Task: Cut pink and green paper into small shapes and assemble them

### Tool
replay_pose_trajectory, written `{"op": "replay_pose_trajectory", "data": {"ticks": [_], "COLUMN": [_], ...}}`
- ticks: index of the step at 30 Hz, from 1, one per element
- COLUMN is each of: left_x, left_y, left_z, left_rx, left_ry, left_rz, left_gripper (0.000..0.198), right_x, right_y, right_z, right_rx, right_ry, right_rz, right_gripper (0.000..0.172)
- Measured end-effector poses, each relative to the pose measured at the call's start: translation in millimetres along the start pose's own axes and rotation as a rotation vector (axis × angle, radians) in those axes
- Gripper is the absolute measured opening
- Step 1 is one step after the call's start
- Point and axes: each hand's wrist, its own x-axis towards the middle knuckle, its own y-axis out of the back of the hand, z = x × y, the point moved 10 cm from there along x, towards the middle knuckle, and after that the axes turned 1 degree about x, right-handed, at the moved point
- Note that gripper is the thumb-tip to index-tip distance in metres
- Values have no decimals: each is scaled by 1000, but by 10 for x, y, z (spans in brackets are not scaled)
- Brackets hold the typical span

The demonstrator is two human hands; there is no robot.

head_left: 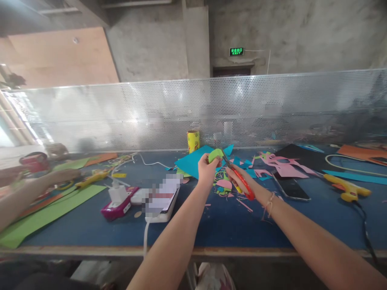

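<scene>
**Red-handled scissors at curved green paper**

Mid-frame, the left hand's fingers pinch the paper; the right hand's fingers wrap the scissors, blades at its edge. Below spreads a smooth blue tabletop, pink paper cutouts right of centre. Beyond: a yellow printed cylinder, lettering illegible; perforated metal screen; upper right, rough concrete wall, lit green sign reading "EXIT".

Glare on metal screen; left side bright, blurred.
</scene>
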Motion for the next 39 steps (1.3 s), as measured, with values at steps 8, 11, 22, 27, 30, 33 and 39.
{"op": "replay_pose_trajectory", "data": {"ticks": [8,11,22,27,30,33,39], "left_x": [1,5,0,9,19,28,19], "left_y": [-10,-5,-3,15,18,14,8], "left_z": [-34,-56,-58,-73,-82,-76,-48], "left_rx": [11,-5,-16,-13,-22,-32,-52], "left_ry": [51,68,86,97,91,76,68], "left_rz": [-1,3,1,13,9,-1,0], "left_gripper": [19,21,21,23,23,21,20], "right_x": [-37,-34,-33,-26,-55,-87,-104], "right_y": [-2,1,32,59,58,45,28], "right_z": [-93,-82,-102,-121,-201,-267,-319], "right_rx": [43,-3,-111,-138,-157,-198,-230], "right_ry": [-21,-16,41,66,96,90,81], "right_rz": [34,23,25,35,34,22,10], "right_gripper": [34,35,35,37,36,34,33]}}
